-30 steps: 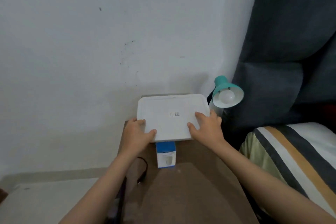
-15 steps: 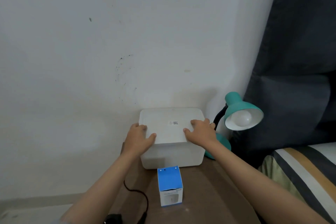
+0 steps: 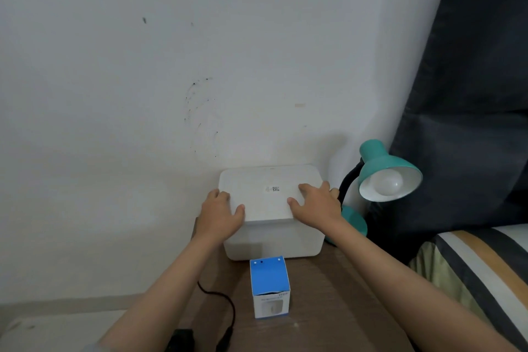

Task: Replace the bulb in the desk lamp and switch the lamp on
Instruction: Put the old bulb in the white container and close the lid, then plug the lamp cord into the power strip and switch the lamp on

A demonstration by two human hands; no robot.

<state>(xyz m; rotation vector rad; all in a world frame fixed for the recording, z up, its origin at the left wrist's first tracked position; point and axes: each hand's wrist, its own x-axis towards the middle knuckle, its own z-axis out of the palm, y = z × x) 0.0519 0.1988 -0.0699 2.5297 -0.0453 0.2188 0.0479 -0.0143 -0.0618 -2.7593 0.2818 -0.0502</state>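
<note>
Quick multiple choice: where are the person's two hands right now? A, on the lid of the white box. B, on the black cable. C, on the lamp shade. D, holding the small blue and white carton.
A: the left hand and right hand both rest on the lid of the white box; the lamp and blue carton are untouched.

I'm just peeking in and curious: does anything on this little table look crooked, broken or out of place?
Nothing is broken or spilled. The white box sits square against the wall, its lid level under the left hand and right hand. The small blue carton stands upright. Only oddity: dark scuff marks on the wall.
</note>
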